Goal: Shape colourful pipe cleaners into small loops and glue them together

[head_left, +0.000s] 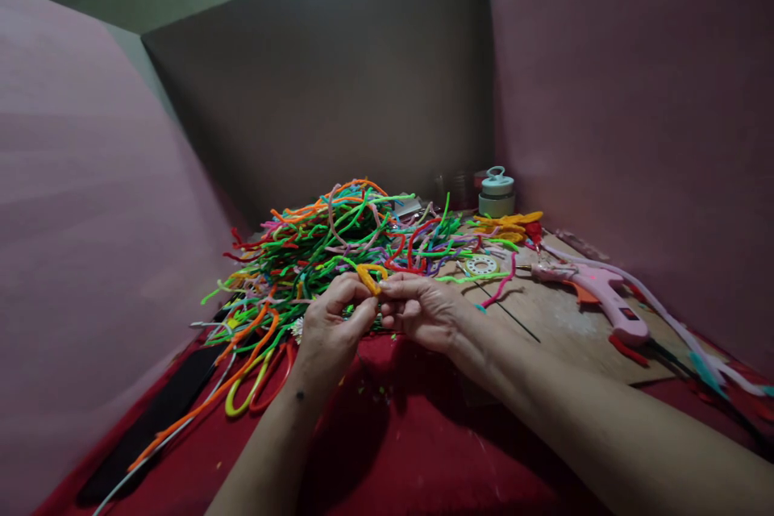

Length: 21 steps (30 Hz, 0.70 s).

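Note:
Between my two hands is a bent orange-yellow pipe cleaner, folded into a small loop. My left hand pinches it from the left, thumb and fingertips together. From the right, my right hand grips its other side between thumb and forefinger, the other fingers curled in. The fingertips of both hands almost meet. Right behind them lies a large tangled heap of pipe cleaners in green, orange, red, pink and purple.
A pink glue gun lies on a wooden board at right, its cord trailing off. Near it are a white ring-shaped disc, orange-yellow pipe-cleaner pieces and a lidded container. Yellow-handled and red-handled loops sit left. Red cloth covers the front.

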{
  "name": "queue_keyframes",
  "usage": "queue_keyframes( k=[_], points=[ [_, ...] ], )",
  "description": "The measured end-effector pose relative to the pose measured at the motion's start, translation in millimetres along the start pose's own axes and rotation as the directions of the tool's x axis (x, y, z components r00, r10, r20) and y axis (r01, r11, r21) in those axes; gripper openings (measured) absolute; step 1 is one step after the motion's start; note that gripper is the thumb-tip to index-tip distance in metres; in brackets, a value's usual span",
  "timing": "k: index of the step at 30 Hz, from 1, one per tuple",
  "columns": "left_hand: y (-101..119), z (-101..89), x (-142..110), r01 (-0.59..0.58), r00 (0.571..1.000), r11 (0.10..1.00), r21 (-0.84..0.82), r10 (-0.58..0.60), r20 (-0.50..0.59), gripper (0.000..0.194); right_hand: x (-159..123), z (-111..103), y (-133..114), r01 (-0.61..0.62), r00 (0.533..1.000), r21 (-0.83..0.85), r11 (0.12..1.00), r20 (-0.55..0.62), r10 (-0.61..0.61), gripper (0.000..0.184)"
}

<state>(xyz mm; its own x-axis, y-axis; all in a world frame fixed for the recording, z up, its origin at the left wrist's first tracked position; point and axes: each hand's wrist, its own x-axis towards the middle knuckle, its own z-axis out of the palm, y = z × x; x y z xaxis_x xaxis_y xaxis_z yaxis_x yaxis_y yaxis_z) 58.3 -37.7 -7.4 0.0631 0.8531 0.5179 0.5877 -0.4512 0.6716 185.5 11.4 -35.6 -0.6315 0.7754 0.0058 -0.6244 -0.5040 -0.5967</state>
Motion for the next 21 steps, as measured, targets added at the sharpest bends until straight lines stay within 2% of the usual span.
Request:
queue_keyframes(
  k=[4, 8, 11, 15, 18, 21],
  points=[
    [0.2, 0.4, -0.1, -0.055, 0.998, 0.996, 0.067, 0.056, -0.015, 0.015, -5.2, 4.7, -1.3, -0.012, 1.000, -0.038, 0.999, -0.028, 0.011, 0.022],
    [1.9, -0.5, -0.1, -0.084, 0.996, 0.991, 0.102, 0.085, -0.005, 0.013, -9.6, 10.4, -9.2, 0.044, 0.998, -0.162, 0.986, -0.036, -0.051, 0.022],
    [5.6, -2.6, -0.4, -0.082, 0.995, 0.996, 0.023, 0.081, 0.050, 0.012, -9.2, 11.3, -15.0, 0.093, 0.995, -0.222, 0.971, 0.000, -0.096, 0.013],
    [11.1, -5.8, -0.4, -0.064, 0.982, 0.997, -0.051, 0.072, 0.176, 0.012, -6.6, 9.3, -17.1, 0.137, 0.991, -0.263, 0.955, 0.029, -0.134, 0.015],
    [10.8, -8.8, 0.8, 0.005, 0.961, 0.996, -0.084, 0.019, 0.275, 0.013, -6.7, 9.3, -17.7, 0.182, 0.983, -0.298, 0.937, 0.031, -0.182, 0.015],
    [6.0, -11.8, 2.0, 0.165, 0.952, 0.962, -0.219, -0.097, 0.292, 0.006, -8.6, 11.2, -19.3, 0.182, 0.983, -0.301, 0.936, 0.048, -0.176, 0.016]
  ],
)
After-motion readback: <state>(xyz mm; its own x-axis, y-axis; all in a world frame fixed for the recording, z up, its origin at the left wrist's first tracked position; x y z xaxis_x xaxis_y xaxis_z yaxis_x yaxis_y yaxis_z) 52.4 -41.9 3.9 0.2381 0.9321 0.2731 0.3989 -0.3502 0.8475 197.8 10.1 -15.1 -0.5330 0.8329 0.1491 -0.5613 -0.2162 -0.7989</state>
